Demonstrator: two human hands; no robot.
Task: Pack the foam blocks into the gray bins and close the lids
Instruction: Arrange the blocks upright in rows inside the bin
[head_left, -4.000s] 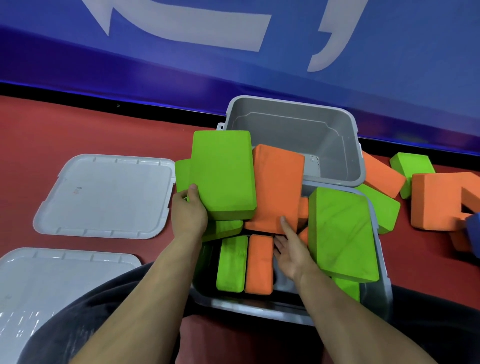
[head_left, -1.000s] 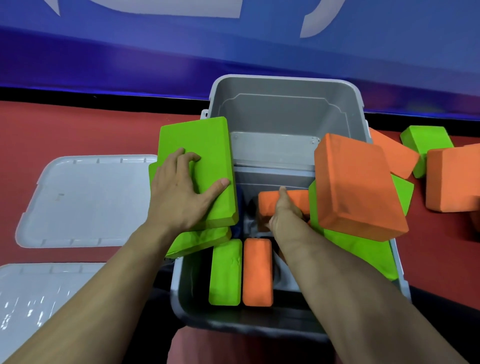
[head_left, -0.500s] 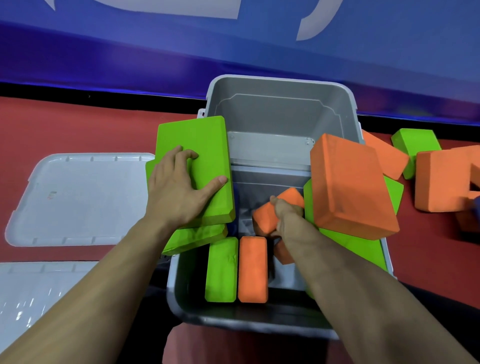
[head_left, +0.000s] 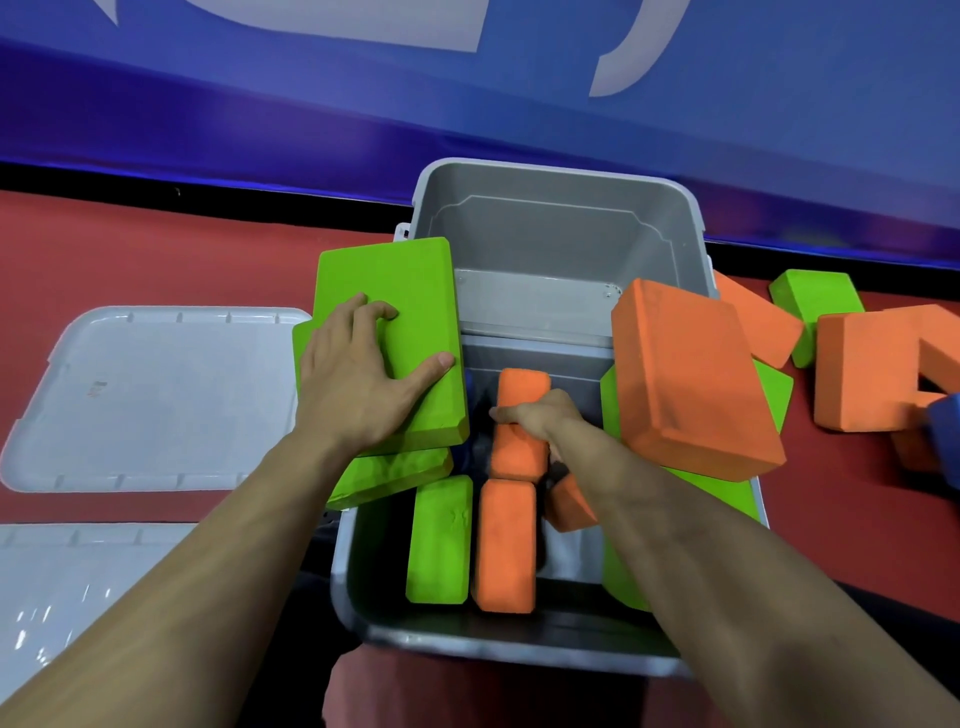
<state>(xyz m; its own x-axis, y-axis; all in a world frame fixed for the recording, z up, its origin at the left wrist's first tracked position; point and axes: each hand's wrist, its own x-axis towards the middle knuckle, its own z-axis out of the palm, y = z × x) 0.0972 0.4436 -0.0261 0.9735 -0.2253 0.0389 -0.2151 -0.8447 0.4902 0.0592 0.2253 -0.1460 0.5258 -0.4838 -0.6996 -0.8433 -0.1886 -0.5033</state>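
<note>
I see my right hand (head_left: 540, 418) curled round an orange block (head_left: 519, 421) standing on end inside the near bin (head_left: 498, 649), free floor just right of the grip, two blocks packed below it. Left of the grip, my left hand (head_left: 363, 379) lies flat, fingers spread, on a green slab (head_left: 415, 291) overhanging the rim; the far bin (head_left: 550, 234) gapes beyond.

A person's left hand (head_left: 363, 379) pressed flat on a green foam block (head_left: 400, 332) overhanging the near gray bin (head_left: 498, 647), while the right hand (head_left: 540, 415) gripped an upright orange block (head_left: 519, 387) inside it. Two lids (head_left: 156, 395) lay to the left.
</note>
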